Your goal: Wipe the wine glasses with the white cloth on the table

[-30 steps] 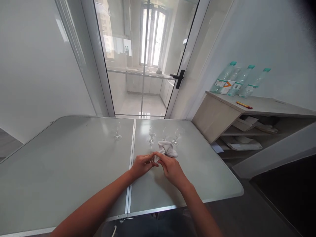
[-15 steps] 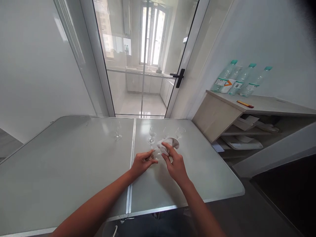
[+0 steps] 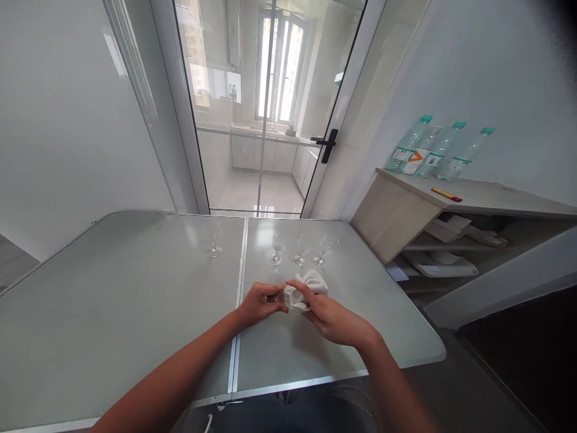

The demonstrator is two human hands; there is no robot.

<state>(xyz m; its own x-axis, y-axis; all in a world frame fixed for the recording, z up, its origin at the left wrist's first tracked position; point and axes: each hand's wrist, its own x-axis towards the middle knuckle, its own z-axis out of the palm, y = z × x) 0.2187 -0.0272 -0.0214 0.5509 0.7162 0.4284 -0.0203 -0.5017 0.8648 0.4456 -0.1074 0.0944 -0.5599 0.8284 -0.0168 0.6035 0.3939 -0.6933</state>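
Observation:
My left hand (image 3: 262, 302) is closed around a small clear stemmed glass (image 3: 280, 297), which lies on its side above the table, bowl toward the right. A white cloth (image 3: 314, 280) is pinched in my right hand (image 3: 322, 310) and pressed against the bowl, covering most of it. Beyond my hands, a row of three clear stemmed glasses stands upright: one on the left (image 3: 276, 248), one in the middle (image 3: 301, 251) and one on the right (image 3: 327, 249). Another stemmed glass (image 3: 215, 242) stands alone, left of the table's metal seam.
The pale table (image 3: 135, 300) has a metal edge and reaches a glass door (image 3: 261, 150) with a black handle (image 3: 328, 145). At right, a wooden cabinet (image 3: 401, 210) bears several plastic bottles (image 3: 444, 153) and a yellow-and-red stick-like object (image 3: 446, 194). Papers fill its shelves.
My right hand has brought the cloth down and turned, pressing it to the glass bowl. The glasses behind now show fully. My left hand keeps its hold, slightly lower.

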